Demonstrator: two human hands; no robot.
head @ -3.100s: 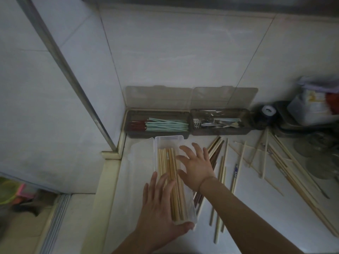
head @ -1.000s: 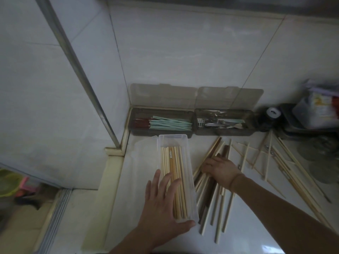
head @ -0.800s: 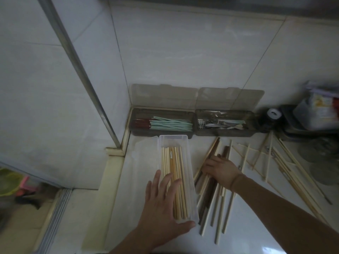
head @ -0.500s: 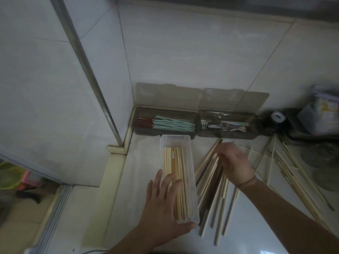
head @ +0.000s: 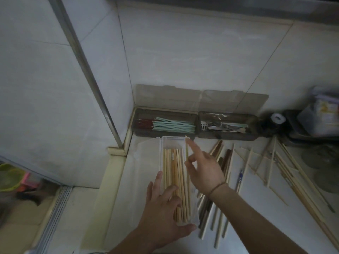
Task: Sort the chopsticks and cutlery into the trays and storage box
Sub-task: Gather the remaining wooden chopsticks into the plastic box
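A: Chopsticks (head: pixel 176 182) of pale wood lie lengthwise in the clear storage box (head: pixel 172 141) at six o'clock; the left hand (head: pixel 161 217) rests on its near end, fingers spread and fairly straight over the sticks, thumb against the near corner; that looks like steadying, not gripping.

B: And the right hand (head: pixel 203 171), a little past it toward one o'clock?

A: It pinches a single chopstick (head: pixel 186 149) along the box's right wall, thumb and curled fingers closed on it, forefinger pointing out toward twelve; the stick's far tip sits at the box's far right corner.

B: How would these handle?

A: Judging by looks: light, stiff, thin and smooth, so apt to roll or slip; best taken near mid-length, or gathered as a bundle and levelled at the ends; the box seems thin plastic and light, likely to slide on the glossy counter (head: pixel 256 217) unless held.

B: What lies beyond?

A: Loose chopsticks (head: pixel 247 165), pale and dark, scattered from five to two o'clock on the counter; further, against the tiled wall at twelve, two dark trays with lids tipped back: the left tray (head: pixel 139 132) holds mint-green sticks with dark red ends, the right tray (head: pixel 253 136) holds metal cutlery (head: pixel 225 126), its pieces too jumbled to name.
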